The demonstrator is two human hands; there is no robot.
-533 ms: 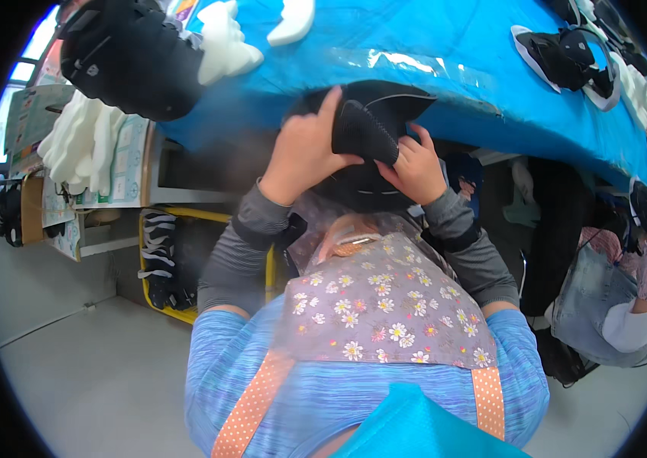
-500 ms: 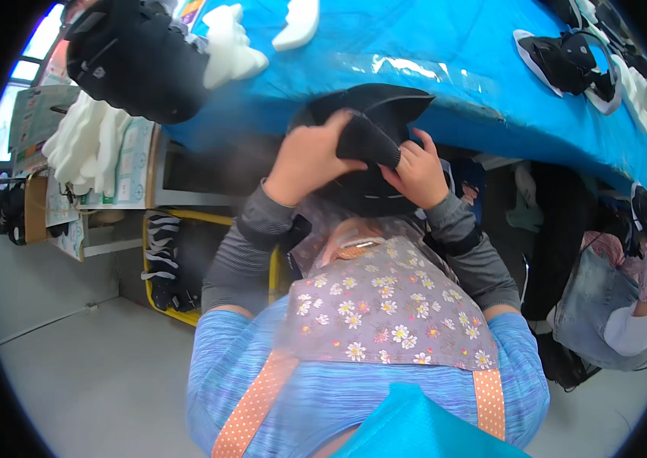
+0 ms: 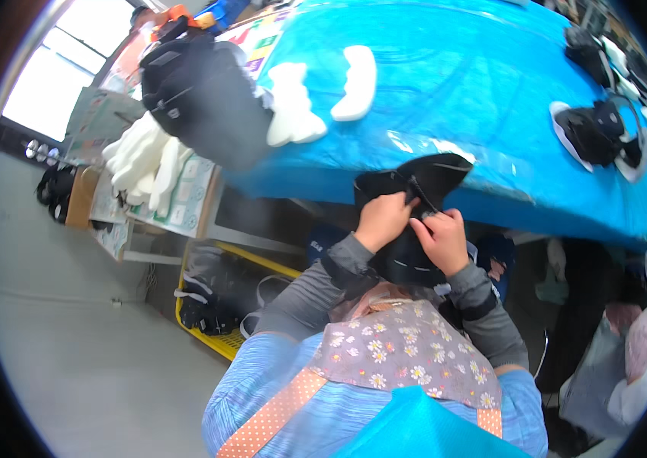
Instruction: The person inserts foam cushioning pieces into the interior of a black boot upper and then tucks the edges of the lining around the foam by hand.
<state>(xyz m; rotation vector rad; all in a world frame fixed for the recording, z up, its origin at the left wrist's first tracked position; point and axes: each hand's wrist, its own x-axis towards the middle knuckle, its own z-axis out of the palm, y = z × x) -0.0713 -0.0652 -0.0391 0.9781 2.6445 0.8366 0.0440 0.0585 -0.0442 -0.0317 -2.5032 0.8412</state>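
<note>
In front of my chest, by the table's near edge, I hold a black sewn fabric piece (image 3: 445, 174) with curved panels and pale seam lines. My left hand (image 3: 384, 220) is closed on its folded middle, the fingers pinching the cloth. Close beside it, my right hand (image 3: 445, 240) grips the same piece with thumb and fingers bent together. The upper part fans out above both hands, and the lower part hangs between my forearms. Whether anything sits inside its fold cannot be seen.
A blue-covered table (image 3: 461, 91) spreads ahead. Two white foam pieces (image 3: 290, 107) lie beside a black stacked bundle (image 3: 201, 99). Black-and-white sewn items (image 3: 596, 131) rest at right. A yellow basket (image 3: 224, 345) and white foam pile (image 3: 148, 164) stand left. Another person (image 3: 621, 359) works at right.
My view has shifted, showing more of the tabletop. My hands have come closer together on the black piece, and the left hand has moved inward from its outer edge.
</note>
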